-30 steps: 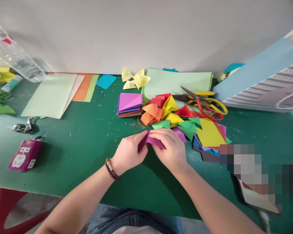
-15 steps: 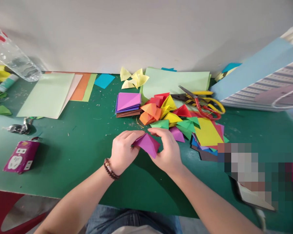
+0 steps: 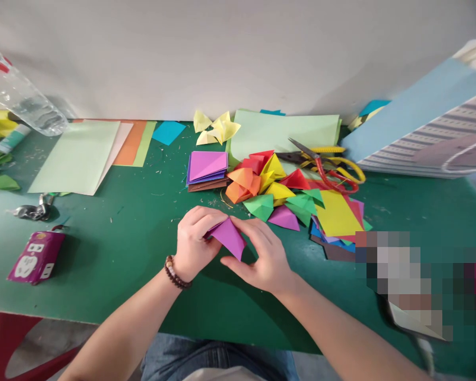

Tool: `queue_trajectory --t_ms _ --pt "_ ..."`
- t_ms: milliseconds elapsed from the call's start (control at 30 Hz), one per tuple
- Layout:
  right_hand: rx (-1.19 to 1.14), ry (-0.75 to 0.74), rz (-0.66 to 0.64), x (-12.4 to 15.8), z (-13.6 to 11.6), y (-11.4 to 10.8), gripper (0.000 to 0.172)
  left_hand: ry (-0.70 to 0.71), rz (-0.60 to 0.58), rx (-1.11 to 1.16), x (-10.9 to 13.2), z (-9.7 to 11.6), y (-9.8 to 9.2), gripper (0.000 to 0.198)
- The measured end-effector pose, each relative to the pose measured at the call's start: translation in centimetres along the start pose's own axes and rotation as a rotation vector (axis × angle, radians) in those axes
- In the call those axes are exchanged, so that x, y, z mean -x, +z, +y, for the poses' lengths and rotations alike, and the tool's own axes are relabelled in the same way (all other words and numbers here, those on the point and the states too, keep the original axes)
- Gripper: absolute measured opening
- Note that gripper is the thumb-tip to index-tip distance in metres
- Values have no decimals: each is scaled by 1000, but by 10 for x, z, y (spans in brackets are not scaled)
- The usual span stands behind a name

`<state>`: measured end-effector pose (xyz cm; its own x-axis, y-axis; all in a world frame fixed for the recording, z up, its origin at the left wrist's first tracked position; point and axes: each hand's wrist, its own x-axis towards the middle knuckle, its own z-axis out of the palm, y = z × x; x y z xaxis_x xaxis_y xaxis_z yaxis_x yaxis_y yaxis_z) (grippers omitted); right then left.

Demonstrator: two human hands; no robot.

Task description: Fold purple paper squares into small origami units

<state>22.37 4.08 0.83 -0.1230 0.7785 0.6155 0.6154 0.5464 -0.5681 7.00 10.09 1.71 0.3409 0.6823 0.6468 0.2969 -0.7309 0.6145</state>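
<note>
A folded purple paper piece (image 3: 229, 237) is held over the green table, its creased faces tilted toward me. My left hand (image 3: 198, 241) pinches its left side between thumb and fingers. On the other side, my right hand (image 3: 264, 254) has its fingertips against the upper corner of the paper, while its thumb is stretched out below, apart from it. Just beyond my hands lie folded pieces: a purple one (image 3: 284, 217), green ones (image 3: 261, 207), orange ones (image 3: 243, 185), yellow ones (image 3: 280, 191) and red ones (image 3: 295, 180). A stack of square paper (image 3: 208, 166) with purple on top sits behind my left hand.
Scissors (image 3: 335, 172) and dark-jawed pliers (image 3: 297, 157) lie at the back right by a blue paper bag (image 3: 420, 114). Loose coloured sheets (image 3: 335, 214) are nearer. To the left are pale green sheets (image 3: 77, 156), keys (image 3: 37, 209), a purple box (image 3: 37, 256) and a bottle (image 3: 31, 100).
Both hands and the purple paper have shifted slightly left. My right thumb has come away from the paper and spread out below it.
</note>
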Motion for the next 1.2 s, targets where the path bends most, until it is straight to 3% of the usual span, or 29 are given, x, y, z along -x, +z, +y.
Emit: queue_trajectory --t_ms 100,267,333,533,667,867,1200 --pt "-168 28 -1 1 0 -2 64 23 -1 42 -1 0 -2 19" --pt "-494 504 32 -2 2 -4 26 55 -72 109 -1 0 -1 16" --pt "-550 609 23 -5 3 -4 21 -5 -99 148 0 1 1 16" --pt "-566 702 20 -10 10 -5 20 -180 -220 241 -2 3 4 17" --pt "-513 774 -19 -11 13 -10 20 -242 -218 219 -1 3 6 24" --pt "-545 861 -170 -15 21 -16 20 -216 -245 154 2 3 7 19" --pt "-702 941 -286 -18 32 -24 30 -199 -299 155 3 5 9 17"
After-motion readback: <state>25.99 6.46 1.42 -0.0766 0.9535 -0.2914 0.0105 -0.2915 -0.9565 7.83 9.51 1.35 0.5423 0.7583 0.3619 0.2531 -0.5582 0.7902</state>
